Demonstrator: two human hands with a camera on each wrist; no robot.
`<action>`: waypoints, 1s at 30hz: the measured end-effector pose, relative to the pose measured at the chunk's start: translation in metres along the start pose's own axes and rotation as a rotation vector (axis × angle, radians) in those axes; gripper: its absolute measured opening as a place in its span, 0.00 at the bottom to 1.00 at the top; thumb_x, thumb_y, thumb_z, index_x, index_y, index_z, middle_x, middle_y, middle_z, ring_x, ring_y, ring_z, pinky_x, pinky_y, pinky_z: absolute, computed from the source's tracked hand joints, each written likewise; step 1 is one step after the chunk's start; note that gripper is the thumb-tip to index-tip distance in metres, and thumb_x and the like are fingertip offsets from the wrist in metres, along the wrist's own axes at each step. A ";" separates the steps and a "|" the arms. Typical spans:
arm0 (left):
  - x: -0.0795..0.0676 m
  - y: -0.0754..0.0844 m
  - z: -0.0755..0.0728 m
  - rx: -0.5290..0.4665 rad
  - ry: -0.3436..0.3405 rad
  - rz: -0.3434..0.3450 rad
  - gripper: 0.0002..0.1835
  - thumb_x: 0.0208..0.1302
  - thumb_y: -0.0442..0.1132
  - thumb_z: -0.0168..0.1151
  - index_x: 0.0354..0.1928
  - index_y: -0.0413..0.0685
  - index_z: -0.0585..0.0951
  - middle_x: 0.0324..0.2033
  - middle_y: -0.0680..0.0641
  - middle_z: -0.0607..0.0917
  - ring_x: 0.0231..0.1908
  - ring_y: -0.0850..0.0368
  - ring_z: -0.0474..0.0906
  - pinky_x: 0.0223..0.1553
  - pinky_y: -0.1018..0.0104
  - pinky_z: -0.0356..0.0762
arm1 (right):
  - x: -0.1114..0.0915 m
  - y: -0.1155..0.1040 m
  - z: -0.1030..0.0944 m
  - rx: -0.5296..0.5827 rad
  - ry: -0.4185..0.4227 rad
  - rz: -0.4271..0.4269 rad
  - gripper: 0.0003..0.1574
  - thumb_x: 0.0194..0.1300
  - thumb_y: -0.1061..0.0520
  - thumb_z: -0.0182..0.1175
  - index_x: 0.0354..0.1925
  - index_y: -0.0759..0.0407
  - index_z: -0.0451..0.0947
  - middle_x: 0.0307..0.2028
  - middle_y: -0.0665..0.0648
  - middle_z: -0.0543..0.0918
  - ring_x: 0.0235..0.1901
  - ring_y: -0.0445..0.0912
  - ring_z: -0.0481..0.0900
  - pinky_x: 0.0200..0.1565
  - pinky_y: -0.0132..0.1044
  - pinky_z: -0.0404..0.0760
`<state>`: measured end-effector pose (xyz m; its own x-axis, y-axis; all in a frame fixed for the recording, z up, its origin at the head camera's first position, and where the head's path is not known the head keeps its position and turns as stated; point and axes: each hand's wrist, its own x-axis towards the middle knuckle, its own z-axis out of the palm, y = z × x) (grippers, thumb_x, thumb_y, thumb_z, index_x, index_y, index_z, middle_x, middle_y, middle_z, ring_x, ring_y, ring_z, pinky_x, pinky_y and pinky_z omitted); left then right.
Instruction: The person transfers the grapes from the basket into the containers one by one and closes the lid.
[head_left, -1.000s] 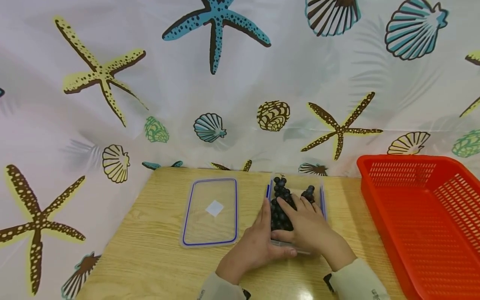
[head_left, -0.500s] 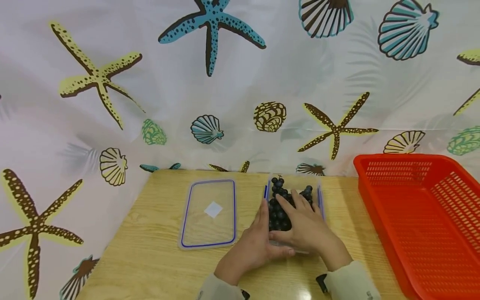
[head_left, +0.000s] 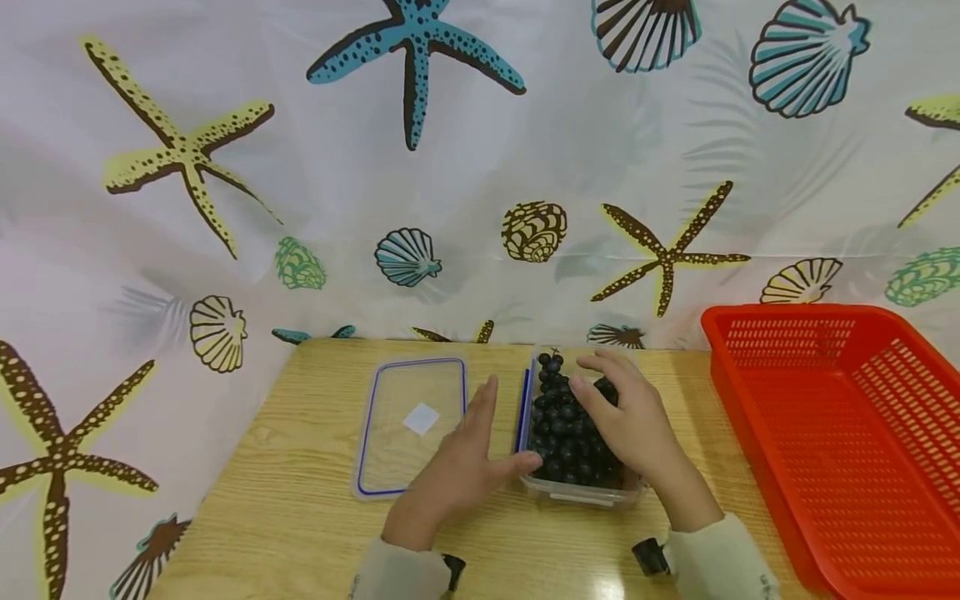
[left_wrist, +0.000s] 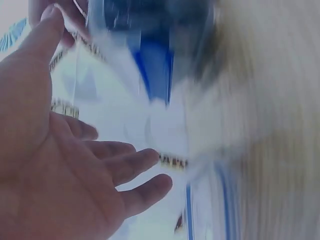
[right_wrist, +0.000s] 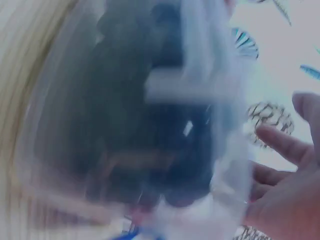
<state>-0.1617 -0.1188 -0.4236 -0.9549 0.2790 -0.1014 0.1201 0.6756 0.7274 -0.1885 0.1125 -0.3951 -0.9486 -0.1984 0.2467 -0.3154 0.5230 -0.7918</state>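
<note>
Dark grapes (head_left: 562, 433) fill a clear plastic container (head_left: 585, 495) on the wooden table. My left hand (head_left: 457, 467) is off the container's left side, fingers extended and thumb spread toward it, holding nothing. Above the right part of the grapes hovers my right hand (head_left: 630, 417), its fingers loosely bent and nothing gripped. The container's clear lid (head_left: 397, 433), with a blue seal and a white diamond label, lies flat to the left, partly behind my left hand. In the blurred right wrist view, the container (right_wrist: 125, 110) appears large beside my right hand (right_wrist: 290, 185).
A red plastic basket (head_left: 847, 467) stands at the right of the table. Behind the table (head_left: 285, 517) hangs a white cloth (head_left: 465, 175) printed with starfish and shells. A blue latch flap (head_left: 522, 412) hangs along the container's left side.
Both hands have come away from the grapes and container. The left hand moved left, and the right hand lifted up and to the right, exposing more grapes.
</note>
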 end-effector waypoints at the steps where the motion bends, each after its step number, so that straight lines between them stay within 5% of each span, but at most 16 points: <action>1: 0.000 -0.003 -0.005 0.004 0.019 -0.014 0.59 0.63 0.68 0.63 0.82 0.61 0.36 0.80 0.44 0.40 0.75 0.33 0.47 0.66 0.30 0.52 | 0.000 -0.004 0.002 0.031 0.025 -0.016 0.28 0.77 0.44 0.56 0.65 0.60 0.77 0.71 0.64 0.68 0.71 0.63 0.61 0.66 0.66 0.59; 6: -0.002 -0.022 -0.027 0.066 0.091 -0.077 0.54 0.68 0.64 0.61 0.82 0.53 0.41 0.79 0.39 0.40 0.75 0.31 0.43 0.67 0.27 0.44 | -0.010 -0.033 0.025 0.152 0.006 -0.068 0.24 0.77 0.47 0.56 0.64 0.55 0.77 0.68 0.57 0.72 0.70 0.57 0.65 0.65 0.63 0.64; 14: -0.016 -0.049 -0.058 0.214 0.134 -0.188 0.50 0.73 0.59 0.58 0.80 0.36 0.47 0.76 0.27 0.41 0.75 0.28 0.35 0.66 0.25 0.39 | -0.015 -0.073 0.098 0.282 -0.256 -0.007 0.34 0.77 0.45 0.56 0.75 0.52 0.64 0.76 0.61 0.57 0.75 0.60 0.53 0.66 0.67 0.57; 24: -0.022 -0.067 -0.061 0.244 0.133 -0.373 0.53 0.74 0.59 0.56 0.76 0.25 0.41 0.70 0.15 0.41 0.71 0.20 0.42 0.60 0.21 0.50 | 0.000 -0.058 0.154 0.230 -0.281 0.275 0.44 0.73 0.43 0.58 0.79 0.52 0.57 0.77 0.73 0.37 0.76 0.66 0.31 0.64 0.75 0.46; 30: -0.019 -0.065 -0.058 0.180 0.165 -0.391 0.55 0.74 0.58 0.56 0.77 0.30 0.34 0.71 0.15 0.43 0.68 0.17 0.49 0.60 0.23 0.53 | -0.001 -0.049 0.161 0.243 -0.318 0.295 0.46 0.71 0.42 0.60 0.79 0.50 0.57 0.78 0.71 0.37 0.76 0.65 0.37 0.63 0.74 0.54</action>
<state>-0.1671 -0.2072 -0.4295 -0.9666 -0.1227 -0.2252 -0.2265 0.8203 0.5252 -0.1680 -0.0464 -0.4464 -0.9288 -0.3340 -0.1605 0.0169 0.3945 -0.9187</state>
